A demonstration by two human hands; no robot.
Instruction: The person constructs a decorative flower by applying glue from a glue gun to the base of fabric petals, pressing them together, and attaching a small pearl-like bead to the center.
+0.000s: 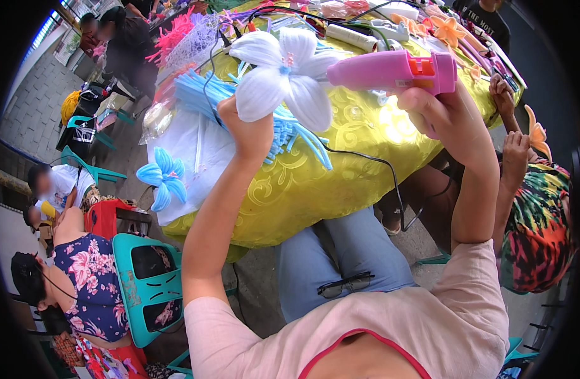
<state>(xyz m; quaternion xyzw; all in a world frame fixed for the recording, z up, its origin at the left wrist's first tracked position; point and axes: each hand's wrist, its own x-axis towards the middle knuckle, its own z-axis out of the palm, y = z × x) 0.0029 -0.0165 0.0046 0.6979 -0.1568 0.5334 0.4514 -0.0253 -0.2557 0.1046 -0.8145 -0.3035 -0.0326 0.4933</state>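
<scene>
My left hand [247, 126] is closed on a large white fuzzy-petalled craft flower [261, 101], holding it up over the table; most of the fingers are hidden behind the petals. Pink and blue bits show at the flower's centre. In my right hand [438, 117] is a pink hot glue gun [384, 72], its nozzle pointing left at the edge of a right-hand petal. Whether the tip touches the petal I cannot tell. Light blue pipe cleaners [198, 95] lie in a bundle behind my left wrist. A blue fuzzy flower [162, 179] rests left of my forearm.
A yellow patterned cloth [271, 202] covers the table. A black cord [388, 163] loops off its front edge. Orange flowers [448, 30] and tools crowd the back. To my right a co-worker's hand [516, 151] holds an orange flower. A green chair [147, 284] stands left.
</scene>
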